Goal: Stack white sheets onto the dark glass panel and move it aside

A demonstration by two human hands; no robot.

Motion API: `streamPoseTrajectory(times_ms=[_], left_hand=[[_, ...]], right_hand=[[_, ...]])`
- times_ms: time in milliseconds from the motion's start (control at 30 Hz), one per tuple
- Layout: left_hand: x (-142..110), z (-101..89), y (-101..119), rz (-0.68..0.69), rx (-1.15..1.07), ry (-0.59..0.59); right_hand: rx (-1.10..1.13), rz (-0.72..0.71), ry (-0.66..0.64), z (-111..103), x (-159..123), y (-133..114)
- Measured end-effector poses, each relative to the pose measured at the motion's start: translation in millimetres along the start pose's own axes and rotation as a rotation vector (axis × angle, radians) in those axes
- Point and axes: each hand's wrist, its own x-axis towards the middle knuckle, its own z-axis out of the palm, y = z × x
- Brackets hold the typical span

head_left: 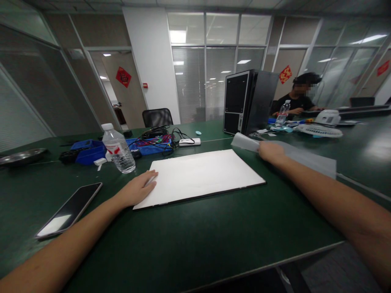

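A thin white rectangular panel [201,175] with a dark edge lies flat on the green table. My left hand [139,188] rests on its left end, fingers outstretched and the thumb apart from them. Off the panel's right side, my right hand [271,152] is closed on a translucent sheet [311,156], slightly blurred. One end of that sheet curls up beyond my fingers, and the rest trails to the right behind my forearm. My right fingertips are partly hidden.
Left of the panel are a water bottle [119,149] and a phone [70,209]. Behind it sit blue trays [90,151] with tangled wires and a white power strip [189,141]. A black computer tower [252,101] stands beyond; a person [297,97] sits at back right near a fan [320,129].
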Motion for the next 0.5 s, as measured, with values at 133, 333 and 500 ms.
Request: streamPoseTrajectory(times_ms=[133, 333, 500], left_hand=[[-0.4, -0.3, -0.6, 0.0, -0.001, -0.008], [-1.1, -1.6, 0.9, 0.009, -0.003, -0.002], [-1.2, -2.5, 3.1, 0.009, 0.011, -0.001]], right_hand=[[-0.026, 0.001, 0.065, -9.9, -9.8, -20.0], [0.027, -0.164, 0.264, -27.6, -30.1, -53.0], [0.137, -0.632, 0.156, -26.3, -45.8, -78.7]])
